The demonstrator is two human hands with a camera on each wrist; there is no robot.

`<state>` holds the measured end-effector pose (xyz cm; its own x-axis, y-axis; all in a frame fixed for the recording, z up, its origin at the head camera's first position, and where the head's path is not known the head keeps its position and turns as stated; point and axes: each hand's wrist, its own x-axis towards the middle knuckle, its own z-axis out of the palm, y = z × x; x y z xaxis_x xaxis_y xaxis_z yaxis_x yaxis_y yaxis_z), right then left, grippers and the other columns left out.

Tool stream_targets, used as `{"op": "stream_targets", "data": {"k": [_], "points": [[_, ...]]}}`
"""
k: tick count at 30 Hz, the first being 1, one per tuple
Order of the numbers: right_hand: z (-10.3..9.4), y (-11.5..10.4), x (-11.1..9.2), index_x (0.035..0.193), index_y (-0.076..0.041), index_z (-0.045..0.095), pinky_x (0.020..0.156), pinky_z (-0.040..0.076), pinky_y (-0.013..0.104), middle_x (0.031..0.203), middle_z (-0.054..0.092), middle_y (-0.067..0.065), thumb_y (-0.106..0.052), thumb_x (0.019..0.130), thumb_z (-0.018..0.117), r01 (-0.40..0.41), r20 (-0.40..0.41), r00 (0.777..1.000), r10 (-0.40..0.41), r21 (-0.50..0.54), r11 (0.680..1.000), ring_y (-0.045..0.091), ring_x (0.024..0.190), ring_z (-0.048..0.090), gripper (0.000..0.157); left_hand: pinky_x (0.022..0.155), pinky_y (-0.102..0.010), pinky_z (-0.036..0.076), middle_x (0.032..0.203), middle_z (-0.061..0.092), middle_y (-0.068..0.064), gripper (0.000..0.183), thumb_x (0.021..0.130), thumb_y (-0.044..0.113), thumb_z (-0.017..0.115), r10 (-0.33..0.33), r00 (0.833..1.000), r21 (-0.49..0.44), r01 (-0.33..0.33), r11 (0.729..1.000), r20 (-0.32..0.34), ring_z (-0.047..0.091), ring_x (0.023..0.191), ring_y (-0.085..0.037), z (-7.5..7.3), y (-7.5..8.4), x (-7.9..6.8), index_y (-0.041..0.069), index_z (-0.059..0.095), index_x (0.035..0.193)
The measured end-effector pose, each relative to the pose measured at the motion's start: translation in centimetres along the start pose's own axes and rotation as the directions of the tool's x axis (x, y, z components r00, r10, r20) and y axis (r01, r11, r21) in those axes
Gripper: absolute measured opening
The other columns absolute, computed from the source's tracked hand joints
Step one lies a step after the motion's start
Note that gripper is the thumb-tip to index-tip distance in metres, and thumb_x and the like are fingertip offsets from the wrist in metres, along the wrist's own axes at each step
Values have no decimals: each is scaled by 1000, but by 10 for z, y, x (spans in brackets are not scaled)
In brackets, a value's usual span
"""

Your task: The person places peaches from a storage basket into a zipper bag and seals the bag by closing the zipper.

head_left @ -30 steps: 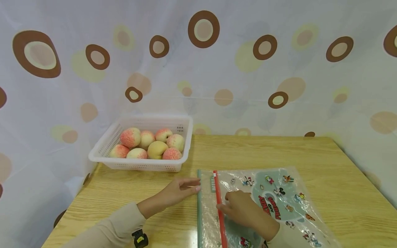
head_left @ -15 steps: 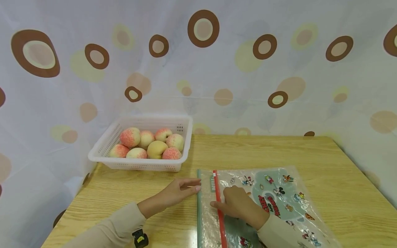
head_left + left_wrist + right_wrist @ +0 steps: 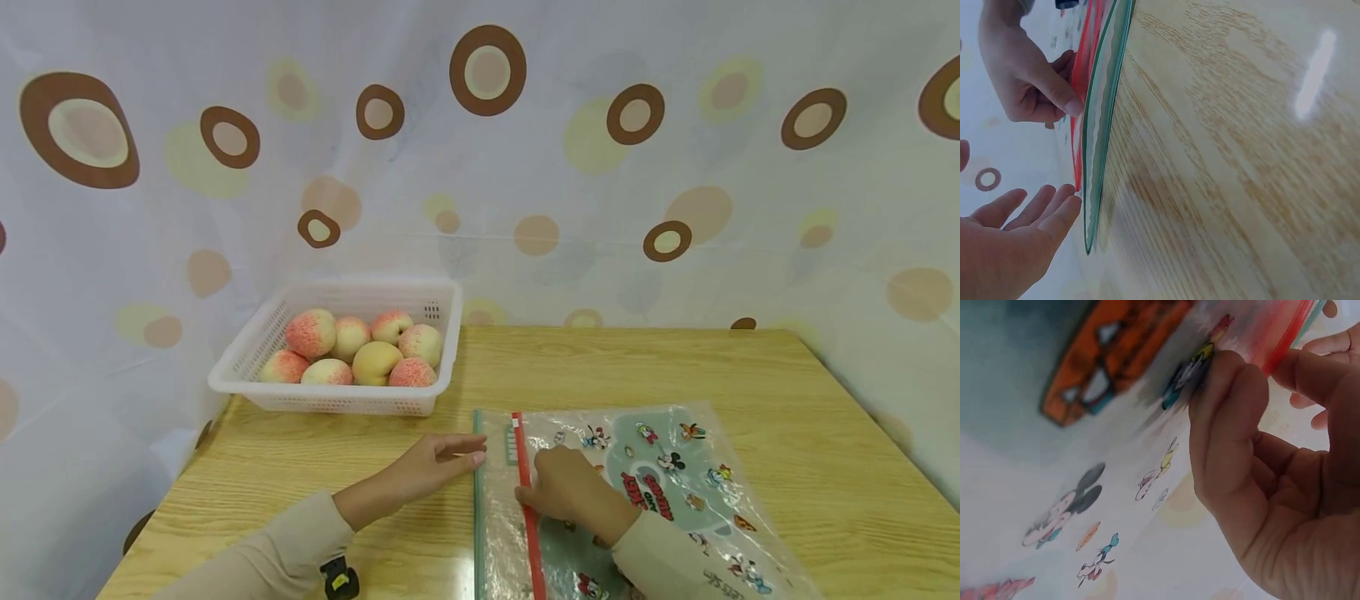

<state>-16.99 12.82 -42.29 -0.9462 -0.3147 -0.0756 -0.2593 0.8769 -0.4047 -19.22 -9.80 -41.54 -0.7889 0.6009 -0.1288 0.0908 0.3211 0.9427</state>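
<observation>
- Pinching the bag [image 3: 663, 492] near its red strip [image 3: 533, 546], your right hand [image 3: 572, 492] is keeping its fingers curled.
- Compared with a second ago, that hand is sitting slightly farther up the bag, with more sleeve [image 3: 667, 557] showing; your left hand [image 3: 431, 471] is staying put.
- That left hand is holding nothing, its fingers extending loosely beside the green edge [image 3: 478, 517]; can't tell if they're touching.
- Bag is lying on the table [image 3: 637, 367], right of the peach basket [image 3: 322, 391].
- Left wrist view is showing your right thumb against the strip; right wrist view, your folded fingers.
</observation>
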Motion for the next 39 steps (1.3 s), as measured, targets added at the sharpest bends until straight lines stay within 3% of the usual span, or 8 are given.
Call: {"op": "stream_targets", "data": {"k": [6, 10, 14, 21, 34, 39], "points": [[-5, 9, -2, 46, -18, 34, 40, 20, 22, 41, 24, -12, -10, 74, 59, 106, 8, 994, -107, 67, 992, 5, 39, 23, 38, 100, -46, 44, 137, 53, -19, 55, 99, 36, 51, 3, 1000, 6, -3, 1000, -2, 52, 124, -32, -1, 0, 0, 0, 46, 140], [-9, 17, -2, 47, -20, 32, 40, 16, 21, 41, 22, -13, -9, 77, 56, 105, 65, 991, -116, 151, 983, 3, 39, 17, 40, 100, -44, 44, 136, 54, -19, 54, 100, 35, 50, 10, 1000, 19, -9, 1000, -7, 52, 124, -32, -1, 1, -1, -2, 47, 138], [-10, 25, -3, 48, -17, 42, 39, 23, 21, 40, 33, -12, -10, 81, 56, 74, 111, 989, -100, 215, 974, 4, 37, 28, 36, 101, -44, 44, 136, 54, -18, 53, 101, 34, 49, 6, 1000, 9, -6, 1000, -7, 51, 125, -32, -1, 1, 0, -3, 47, 138], [-16, 32, -4, 57, -8, 63, 41, 38, 25, 48, 56, 1, -8, 87, 53, 90, 160, 976, -146, 314, 945, 9, 41, 48, 31, 101, -41, 45, 137, 53, -16, 56, 99, 38, 52, -49, 999, -50, 49, 998, 2, 50, 126, -30, 4, 2, 7, 1, 46, 141], [-21, 34, -6, 59, -7, 65, 42, 44, 26, 51, 60, 3, -8, 85, 53, 93, 143, 978, -152, 351, 932, 14, 44, 55, 29, 91, -37, 52, 128, 57, -24, 49, 100, 21, 50, -20, 998, -93, 25, 995, 62, 60, 112, -32, 23, 2, 29, -9, 44, 138], [-25, 34, -8, 60, -7, 65, 41, 43, 26, 51, 59, 2, -7, 84, 53, 109, 114, 981, -159, 358, 928, 13, 44, 54, 26, 88, -35, 53, 122, 61, -25, 47, 100, 18, 51, -50, 996, -147, 60, 987, 75, 62, 110, -33, 36, 0, 34, -13, 45, 134]]}}
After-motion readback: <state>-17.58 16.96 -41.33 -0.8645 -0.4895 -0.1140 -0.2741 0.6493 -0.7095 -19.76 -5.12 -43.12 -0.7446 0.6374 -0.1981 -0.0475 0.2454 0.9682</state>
